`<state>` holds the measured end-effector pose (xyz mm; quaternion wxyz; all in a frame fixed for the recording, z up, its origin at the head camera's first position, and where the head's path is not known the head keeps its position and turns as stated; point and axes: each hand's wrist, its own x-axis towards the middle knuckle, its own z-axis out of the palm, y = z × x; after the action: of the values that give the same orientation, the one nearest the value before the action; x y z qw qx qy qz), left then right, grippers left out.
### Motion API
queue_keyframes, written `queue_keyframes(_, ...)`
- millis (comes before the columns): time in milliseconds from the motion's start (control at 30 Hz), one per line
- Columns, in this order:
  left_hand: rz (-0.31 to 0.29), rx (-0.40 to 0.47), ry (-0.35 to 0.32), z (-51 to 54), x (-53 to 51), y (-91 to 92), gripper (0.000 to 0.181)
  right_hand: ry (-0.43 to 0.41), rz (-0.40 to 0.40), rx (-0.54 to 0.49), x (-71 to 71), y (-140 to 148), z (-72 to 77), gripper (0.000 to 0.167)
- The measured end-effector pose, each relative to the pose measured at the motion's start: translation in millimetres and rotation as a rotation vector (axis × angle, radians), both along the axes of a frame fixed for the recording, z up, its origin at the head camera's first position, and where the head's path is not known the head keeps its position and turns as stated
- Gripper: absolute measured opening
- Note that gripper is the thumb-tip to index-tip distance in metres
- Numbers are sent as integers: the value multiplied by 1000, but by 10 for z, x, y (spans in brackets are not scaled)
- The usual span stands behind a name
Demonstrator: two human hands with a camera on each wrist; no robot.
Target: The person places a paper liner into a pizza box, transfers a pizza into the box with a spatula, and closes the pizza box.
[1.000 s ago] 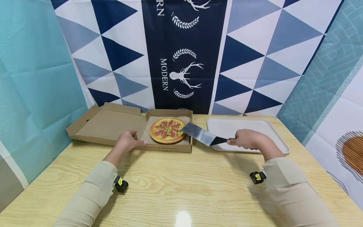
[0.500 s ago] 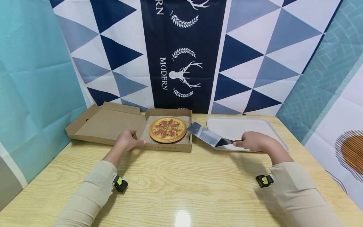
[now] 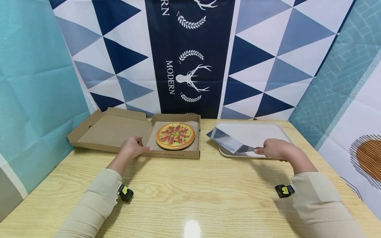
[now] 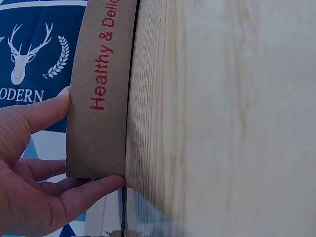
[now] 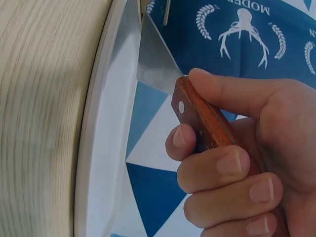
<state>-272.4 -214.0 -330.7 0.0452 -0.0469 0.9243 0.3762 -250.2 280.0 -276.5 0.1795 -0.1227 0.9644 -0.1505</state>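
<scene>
An open cardboard pizza box holds a round pizza on brown paper. My left hand grips the box's front left corner. In the left wrist view, its thumb lies at the wall's upper edge and its fingers at the end of the wall. My right hand holds a spatula by its brown wooden handle, fingers curled round it, thumb along the top. The wide metal blade of the spatula carries nothing and hangs over the left part of a white tray.
The box lid lies folded back to the left, near a teal cloth wall. Behind the box and tray hangs a patterned cloth. A light wooden table stretches in front of them.
My right hand has drawn the spatula to the right, away from the pizza and the box's right wall, to over the tray. The left hand and the pizza have stayed in place.
</scene>
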Motion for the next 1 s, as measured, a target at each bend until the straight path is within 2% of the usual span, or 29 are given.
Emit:
queue_keyframes(200,-1,2,-6,0,-3,-13,82,-29,-26,6,8,121,-12,44)
queue_keyframes(633,-5,16,2,-8,-6,-16,82,-22,-40,1,40,288,-80,41)
queue_keyframes(1000,-17,10,13,-8,7,-16,81,-49,-79,-11,33,405,-139,39)
